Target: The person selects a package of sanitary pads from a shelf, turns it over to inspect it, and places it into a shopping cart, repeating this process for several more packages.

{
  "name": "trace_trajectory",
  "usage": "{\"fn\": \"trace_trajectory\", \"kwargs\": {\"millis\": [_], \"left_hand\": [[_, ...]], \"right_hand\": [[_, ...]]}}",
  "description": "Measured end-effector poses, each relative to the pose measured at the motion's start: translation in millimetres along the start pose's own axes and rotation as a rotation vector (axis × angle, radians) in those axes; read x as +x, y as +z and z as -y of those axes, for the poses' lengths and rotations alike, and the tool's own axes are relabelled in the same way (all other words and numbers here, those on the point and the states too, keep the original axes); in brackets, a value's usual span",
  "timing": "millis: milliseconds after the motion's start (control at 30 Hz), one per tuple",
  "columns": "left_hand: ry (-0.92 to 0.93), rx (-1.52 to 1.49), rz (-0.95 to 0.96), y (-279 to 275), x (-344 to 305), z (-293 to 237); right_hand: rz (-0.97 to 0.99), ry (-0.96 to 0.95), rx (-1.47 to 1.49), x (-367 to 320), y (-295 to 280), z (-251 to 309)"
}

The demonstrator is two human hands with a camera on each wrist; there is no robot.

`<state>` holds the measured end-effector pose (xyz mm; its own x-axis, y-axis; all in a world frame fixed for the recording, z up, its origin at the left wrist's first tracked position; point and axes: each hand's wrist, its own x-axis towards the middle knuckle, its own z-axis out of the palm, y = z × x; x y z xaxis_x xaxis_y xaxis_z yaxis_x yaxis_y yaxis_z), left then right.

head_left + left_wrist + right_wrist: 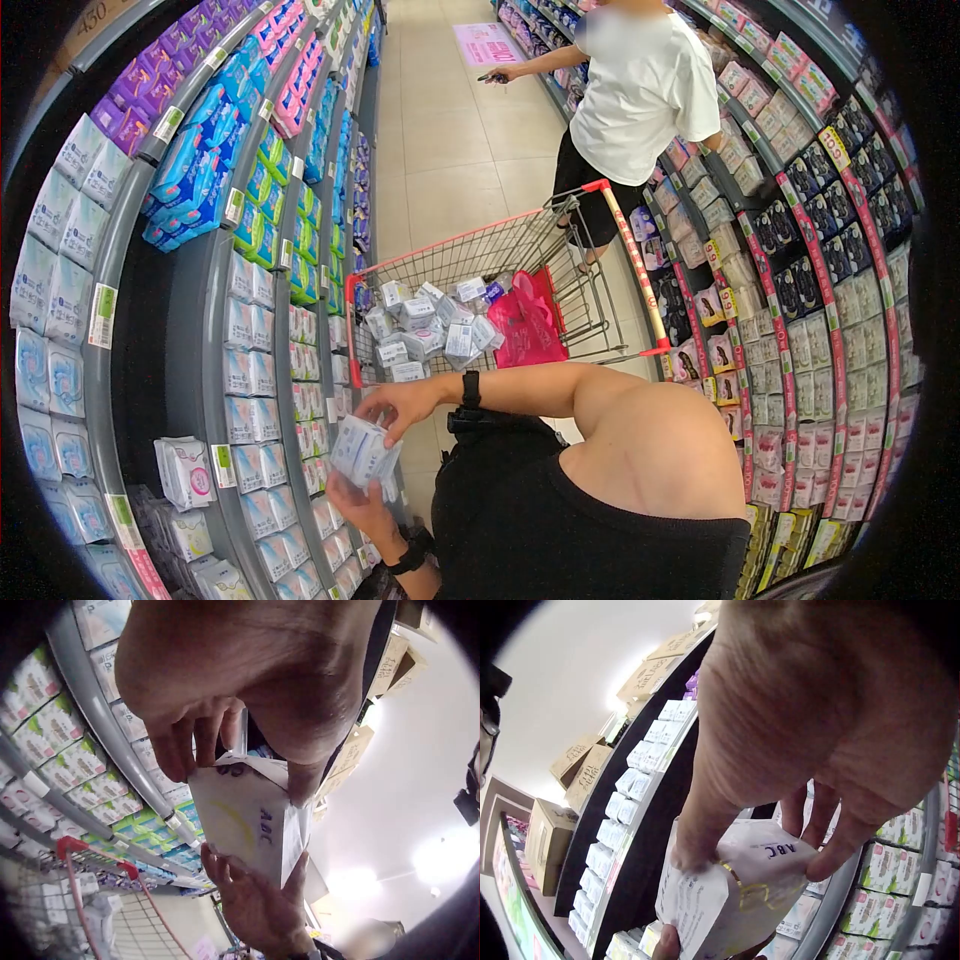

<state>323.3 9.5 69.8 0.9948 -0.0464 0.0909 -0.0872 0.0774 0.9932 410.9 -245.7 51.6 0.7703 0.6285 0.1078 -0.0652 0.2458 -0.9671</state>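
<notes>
both hands [400,403] [364,511] grip white packet [362,450] from opposite ends, fingers apparently curled

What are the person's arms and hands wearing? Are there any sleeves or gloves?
No gloves: the right grip and left grip are bare. No sleeve covers the right arm; it's bare up to the shoulder, beside a black top. There's a black band on the right wrist and another on the left wrist.
</notes>
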Motion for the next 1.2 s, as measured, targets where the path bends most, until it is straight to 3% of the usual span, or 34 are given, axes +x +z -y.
{"fn": "trace_trajectory", "kwargs": {"millis": [633,833,1033,1200], "left_hand": [[-0.102,0.025,0.013,-18,-7,0],[-0.081,-0.010,0.013,-4,-4,-11],[-0.029,-0.031,0.003,7,2,-22],[-0.048,-0.016,-0.001,-6,2,-9]], "right_hand": [[0.037,0.141,-0.186,-5,7,9],[-0.067,0.018,-0.278,-7,8,11],[-0.051,-0.031,-0.224,0,4,4],[0.029,0.087,-0.173,3,1,11]]}}
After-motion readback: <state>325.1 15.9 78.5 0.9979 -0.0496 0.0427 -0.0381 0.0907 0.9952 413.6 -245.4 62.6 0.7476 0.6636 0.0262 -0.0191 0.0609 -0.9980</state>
